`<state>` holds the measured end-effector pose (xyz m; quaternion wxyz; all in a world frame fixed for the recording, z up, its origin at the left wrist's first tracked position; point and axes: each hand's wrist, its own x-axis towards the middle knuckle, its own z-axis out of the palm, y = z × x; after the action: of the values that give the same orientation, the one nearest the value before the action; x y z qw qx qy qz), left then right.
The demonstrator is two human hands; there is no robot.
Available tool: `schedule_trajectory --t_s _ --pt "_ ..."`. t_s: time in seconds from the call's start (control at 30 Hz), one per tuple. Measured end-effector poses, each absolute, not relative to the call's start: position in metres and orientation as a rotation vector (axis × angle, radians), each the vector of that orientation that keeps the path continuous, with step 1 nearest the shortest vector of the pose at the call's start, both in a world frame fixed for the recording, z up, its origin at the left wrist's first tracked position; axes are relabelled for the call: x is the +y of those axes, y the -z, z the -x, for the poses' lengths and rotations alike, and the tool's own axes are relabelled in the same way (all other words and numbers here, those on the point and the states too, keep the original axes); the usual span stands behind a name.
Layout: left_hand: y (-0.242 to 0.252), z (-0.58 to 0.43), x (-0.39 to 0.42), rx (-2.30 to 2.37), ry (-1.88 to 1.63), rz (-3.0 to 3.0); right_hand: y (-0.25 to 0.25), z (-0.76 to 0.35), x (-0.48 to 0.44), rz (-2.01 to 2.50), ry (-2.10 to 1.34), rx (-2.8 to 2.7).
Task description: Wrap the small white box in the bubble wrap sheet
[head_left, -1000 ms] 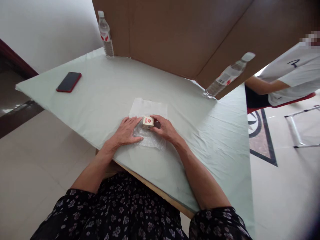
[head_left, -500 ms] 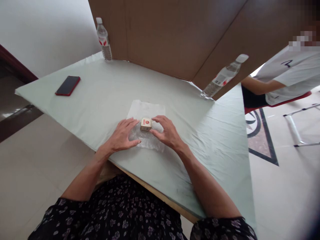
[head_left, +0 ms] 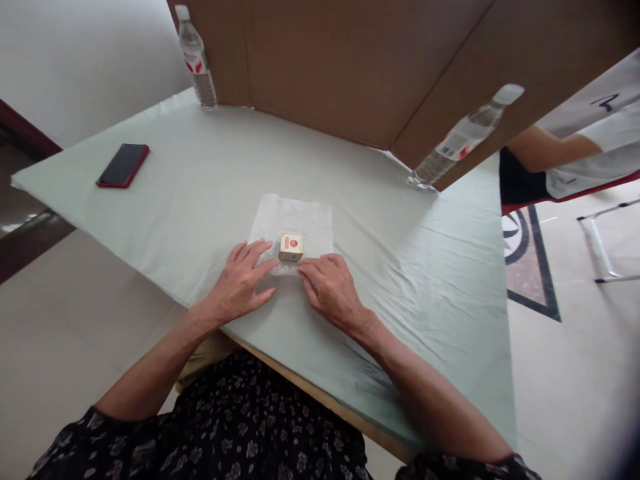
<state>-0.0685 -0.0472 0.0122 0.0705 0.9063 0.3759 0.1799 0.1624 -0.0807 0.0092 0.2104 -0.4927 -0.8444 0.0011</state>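
Observation:
A small cream-coloured box (head_left: 291,247) with a red print on its top sits on a sheet of bubble wrap (head_left: 315,217). At the sheet's near right corner, my right hand (head_left: 331,288) is closed, its fingertips pinching the near edge of the wrap just beside the box. My left hand (head_left: 243,279) lies to the left of the box with its fingers apart. Its fingertips rest at the sheet's left near edge, and the thumb points toward the right hand. The near part of the sheet looks drawn up close to the box.
A phone (head_left: 123,165) in a red case lies at the far left of the cloth-covered table (head_left: 220,160). One water bottle (head_left: 197,63) stands at the back left, another bottle (head_left: 465,140) at the right, both before a brown cardboard panel (head_left: 320,67). A person (head_left: 570,153) sits beyond it.
My right hand has left the box's side, moved nearer to me and closed on the wrap's near edge. That edge is now drawn up toward the box. My left hand has shifted slightly.

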Motion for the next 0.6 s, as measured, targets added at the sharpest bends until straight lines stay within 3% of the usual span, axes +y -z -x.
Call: schedule_trajectory --t_s 0.27,0.6 --pt "-0.024 0.043 -0.018 1.241 -0.838 -2.344 -0.025 -0.173 -0.058 1.392 -0.175 -2.217" --pt "-0.034 0.034 0.003 1.202 -0.742 -1.929 -0.025 -0.19 -0.025 1.376 -0.768 -1.874"
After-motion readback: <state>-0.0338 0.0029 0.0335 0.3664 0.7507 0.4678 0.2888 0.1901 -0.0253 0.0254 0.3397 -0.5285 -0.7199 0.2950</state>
